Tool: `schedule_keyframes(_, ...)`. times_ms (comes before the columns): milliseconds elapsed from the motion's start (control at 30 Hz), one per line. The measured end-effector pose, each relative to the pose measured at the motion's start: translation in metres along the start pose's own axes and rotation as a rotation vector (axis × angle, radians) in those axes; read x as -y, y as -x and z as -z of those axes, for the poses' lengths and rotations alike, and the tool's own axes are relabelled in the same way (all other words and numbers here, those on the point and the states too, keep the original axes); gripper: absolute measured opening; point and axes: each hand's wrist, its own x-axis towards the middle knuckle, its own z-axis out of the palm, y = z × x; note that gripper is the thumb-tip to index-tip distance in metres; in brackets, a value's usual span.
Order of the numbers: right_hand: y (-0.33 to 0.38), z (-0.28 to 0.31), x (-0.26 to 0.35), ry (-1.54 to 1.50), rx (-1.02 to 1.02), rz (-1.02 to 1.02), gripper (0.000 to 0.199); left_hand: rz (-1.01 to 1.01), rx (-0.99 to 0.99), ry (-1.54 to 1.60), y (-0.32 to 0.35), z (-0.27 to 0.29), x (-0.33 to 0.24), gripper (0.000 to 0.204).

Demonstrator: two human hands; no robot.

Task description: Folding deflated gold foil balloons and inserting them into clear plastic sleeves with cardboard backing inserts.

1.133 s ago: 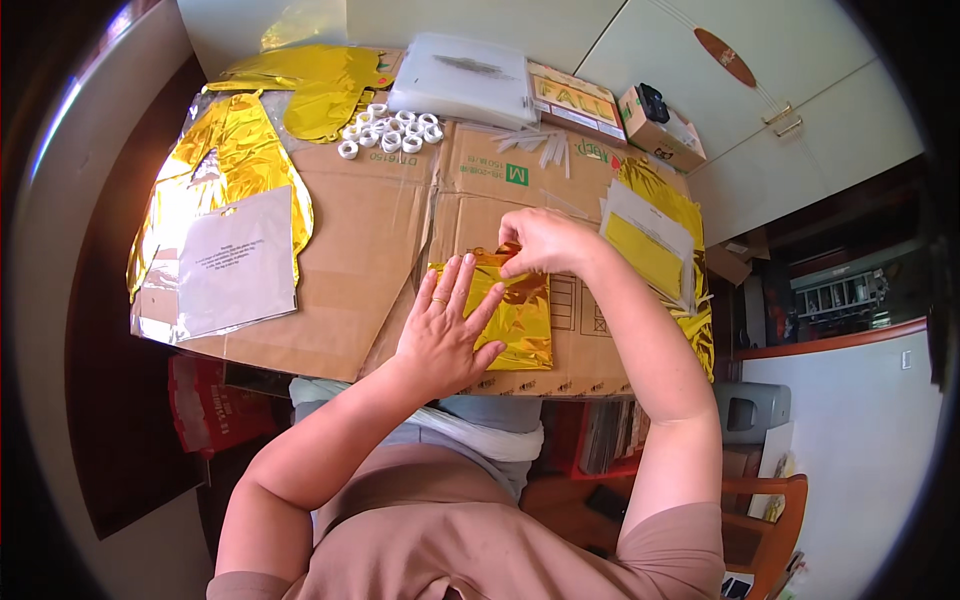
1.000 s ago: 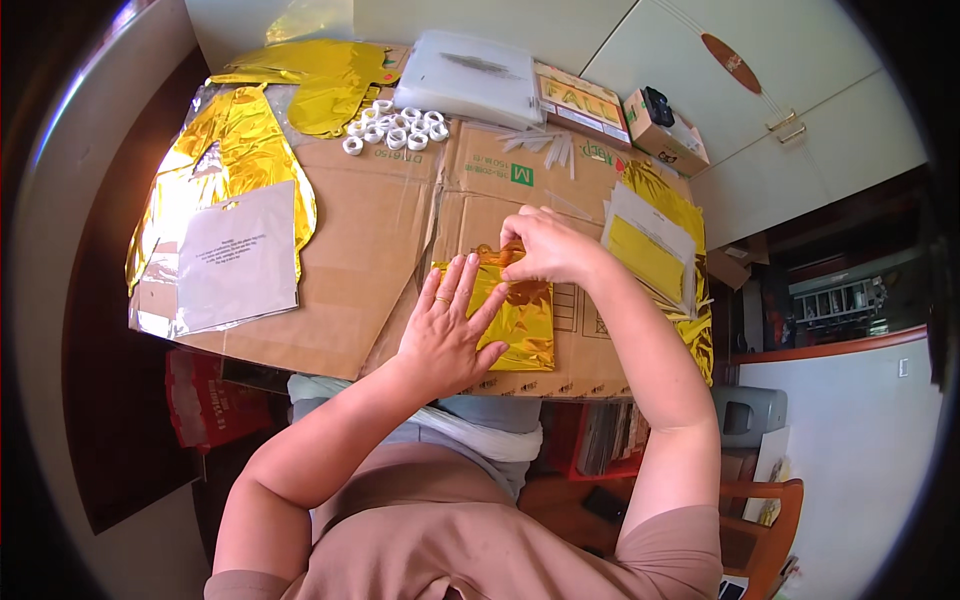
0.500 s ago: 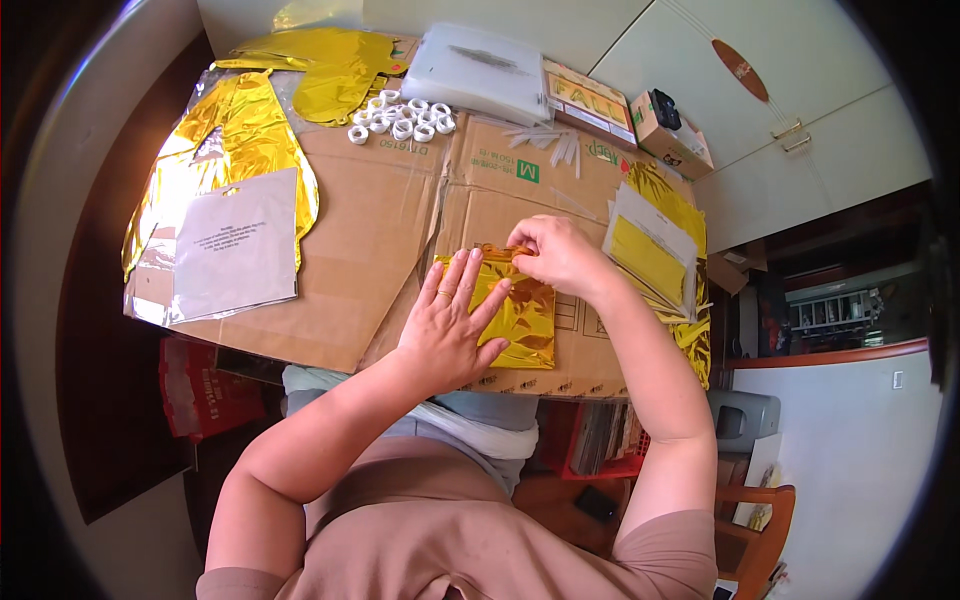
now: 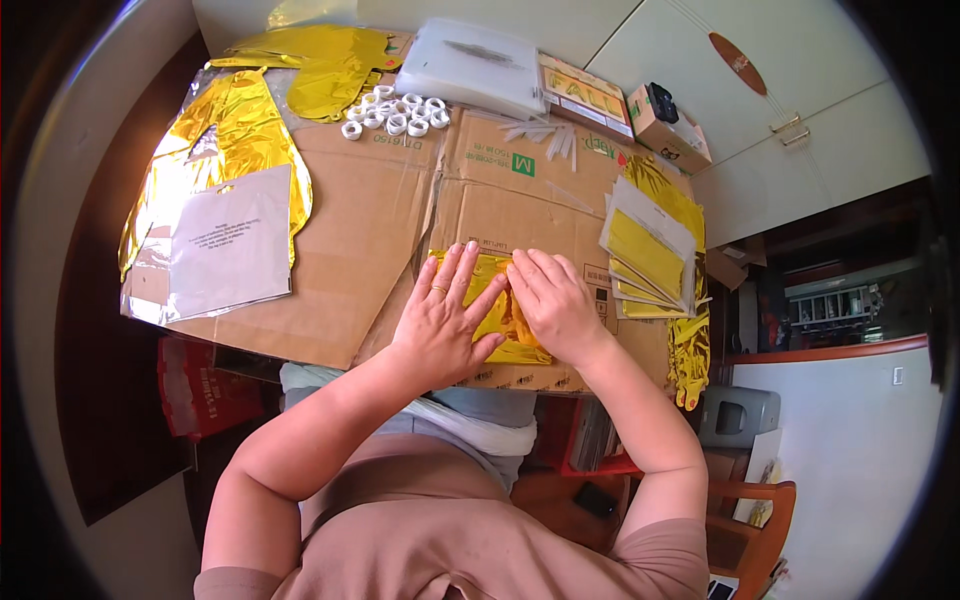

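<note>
A folded packet of shiny gold foil (image 4: 515,350) lies on the flattened cardboard (image 4: 350,220) in front of me. My left hand (image 4: 440,325) presses flat on its left part, fingers spread. Over its right part rests my right hand (image 4: 555,305), fingers stretched out side by side and laid on the foil. The two hands almost meet at the packet's upper edge and cover much of it. A darker orange-gold crease shows beside the right fingers.
White rolled rings (image 4: 396,124), a stack of clear plastic sleeves (image 4: 475,75) and thin white strips (image 4: 560,140) lie at the back. Gold foil shapes (image 4: 225,100) and a printed bag (image 4: 230,250) are left; packed gold pieces (image 4: 650,250) fan out right. Boxes (image 4: 670,130) stand back right.
My right hand has moved from pinching the packet's upper edge down onto its right part, and its fingers have straightened. The left hand has barely shifted.
</note>
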Motion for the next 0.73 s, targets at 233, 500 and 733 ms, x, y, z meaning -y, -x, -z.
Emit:
schedule_keyframes(233,0.015,0.005,0.006,0.036,0.060,-0.029,0.039,-0.012,-0.022,0.033,0.001,-0.002,0.001,0.074)
schedule_keyframes(500,0.027,0.000,0.000,-0.054,0.048,-0.076,0.038,0.013,0.050,-0.002,-0.001,0.002,-0.001,0.080)
schedule_keyframes(733,0.025,0.000,-0.004,-0.345,0.083,-0.284,0.053,-0.010,0.033,-0.058,0.000,0.000,-0.001,0.082)
